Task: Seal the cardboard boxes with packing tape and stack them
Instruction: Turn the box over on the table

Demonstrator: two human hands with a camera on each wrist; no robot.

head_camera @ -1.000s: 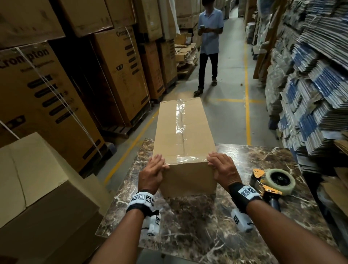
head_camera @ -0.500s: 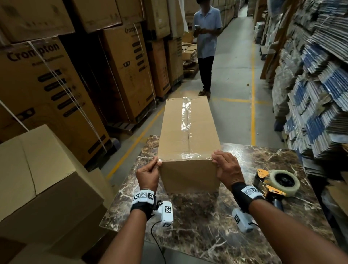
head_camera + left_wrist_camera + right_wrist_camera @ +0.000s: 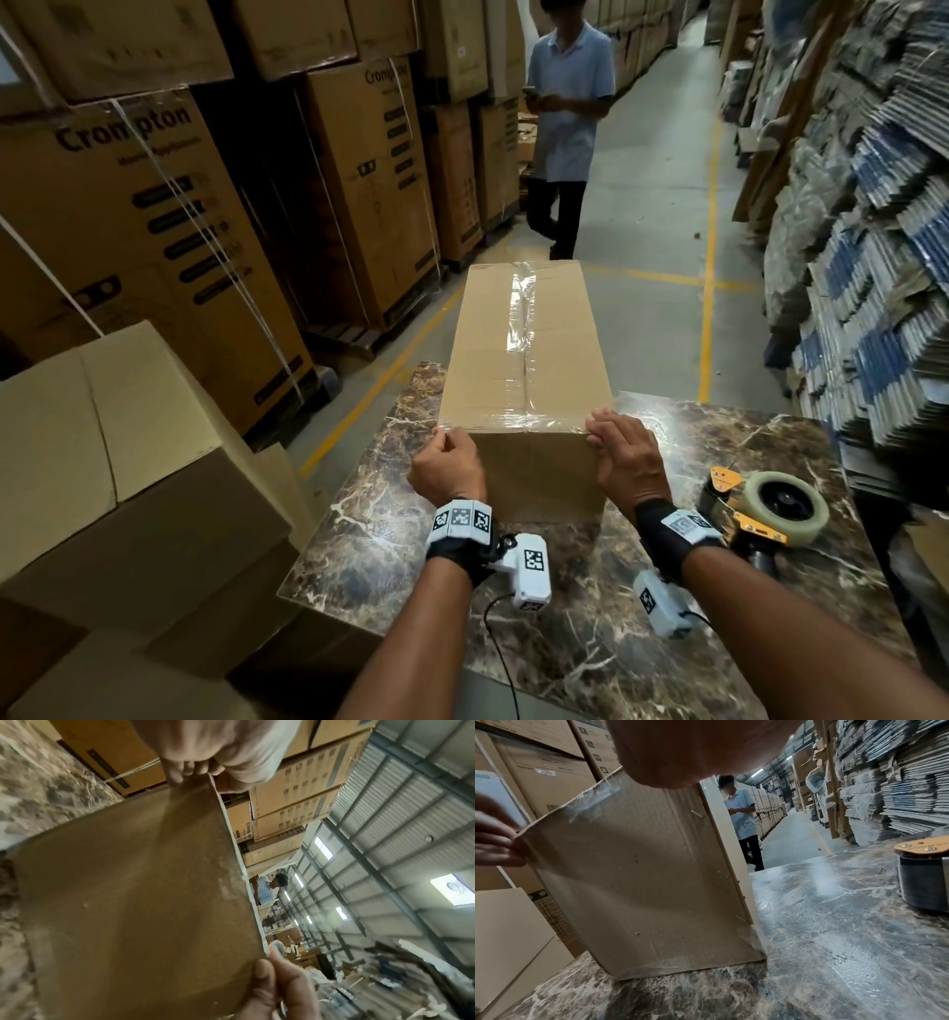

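A long plain cardboard box (image 3: 524, 360) stands on the marbled worktop (image 3: 390, 514), its far end reaching past the worktop's far edge. The box is closed, so what is inside cannot be seen; clear packing tape (image 3: 519, 318) runs down the seam of its top flaps, and another strip crosses the near top edge and folds onto the near end face. The left hand (image 3: 445, 470) is at the box's near left top corner, fingers curled, with fingertips and thumb pinching the corner edge, as the left wrist view shows. The right hand (image 3: 624, 462) is at the near right top corner, fingers bent over the taped edge onto the top and thumb lying on the near face. The right wrist view shows staples down the box's near right vertical edge and tape wrapped round its bottom corner. Just right of the box, beside the right wrist, a tape dispenser (image 3: 760, 506) with an orange frame and a pale roll lies on the worktop. Left of the box, beyond the worktop's edge, stand closed plain cartons (image 3: 118, 462), and behind them tall strapped cartons printed "Crompton" (image 3: 128, 221). Beyond the box's far end a person in a light blue shirt (image 3: 567, 118) stands in the aisle, and flattened cardboard stacks (image 3: 873, 231) fill the shelves to the box's right.
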